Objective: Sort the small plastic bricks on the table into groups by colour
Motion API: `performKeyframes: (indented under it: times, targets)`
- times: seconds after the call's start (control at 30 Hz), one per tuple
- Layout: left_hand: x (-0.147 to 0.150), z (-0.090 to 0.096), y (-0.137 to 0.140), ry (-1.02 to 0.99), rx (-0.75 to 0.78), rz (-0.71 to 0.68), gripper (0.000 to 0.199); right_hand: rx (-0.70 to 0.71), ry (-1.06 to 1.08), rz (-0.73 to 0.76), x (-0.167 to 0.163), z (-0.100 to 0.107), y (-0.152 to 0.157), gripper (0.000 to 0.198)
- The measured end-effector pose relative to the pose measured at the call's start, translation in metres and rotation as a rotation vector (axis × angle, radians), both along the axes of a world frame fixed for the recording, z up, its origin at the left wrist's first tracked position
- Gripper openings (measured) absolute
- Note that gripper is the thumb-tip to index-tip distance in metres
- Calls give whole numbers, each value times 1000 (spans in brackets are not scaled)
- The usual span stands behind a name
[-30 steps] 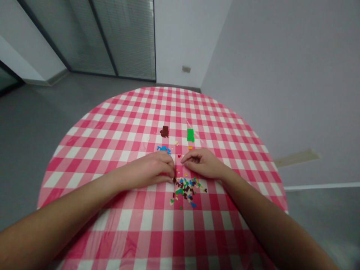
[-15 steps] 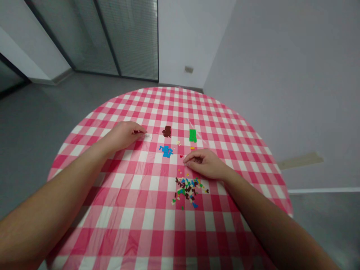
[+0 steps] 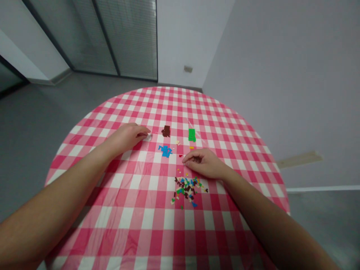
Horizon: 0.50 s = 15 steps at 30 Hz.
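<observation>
My left hand [image 3: 129, 137] reaches over the far left of the group of pieces, its fingers stretched out and a little apart from the thumb. Just under the fingertips lie small white pieces [image 3: 149, 138]. My right hand [image 3: 204, 164] rests on the cloth with curled fingers, the thumb and fingertips close together; whether anything small is between them is hidden. A tiny red piece [image 3: 180, 156] lies just left of those fingertips. Between the hands is a heap of blue toy bricks [image 3: 165, 151]. Dark brown bricks [image 3: 166, 131] and green bricks [image 3: 191, 135] are grouped farther back.
A mixed pile of small coloured bricks [image 3: 188, 188] spreads nearer me. Yellow pieces [image 3: 191, 147] and cream pieces [image 3: 178, 143] sit between the groups. All lie on a round table with a red-and-white checked cloth [image 3: 157, 221]; a wall [image 3: 295, 93] stands to the right.
My left hand has shifted slightly right, and its fingers have opened and lifted over the white pieces. My right hand stays in place.
</observation>
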State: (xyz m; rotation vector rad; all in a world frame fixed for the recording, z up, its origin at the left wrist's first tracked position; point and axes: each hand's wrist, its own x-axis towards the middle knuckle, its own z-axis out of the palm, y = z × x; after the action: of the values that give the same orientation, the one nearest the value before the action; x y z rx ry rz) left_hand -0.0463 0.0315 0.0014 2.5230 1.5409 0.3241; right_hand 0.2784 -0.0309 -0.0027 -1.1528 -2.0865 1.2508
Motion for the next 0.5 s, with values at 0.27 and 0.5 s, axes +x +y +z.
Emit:
performKeyframes:
  times: [0.27,0.5]
  targets:
    - [10,14,-11,-92,53,-18,24,-9,-9,-2,-2,4,-1,15]
    - [68,35,-76,-314,-357,-761,17,23,-30,16,-2,1,0,17]
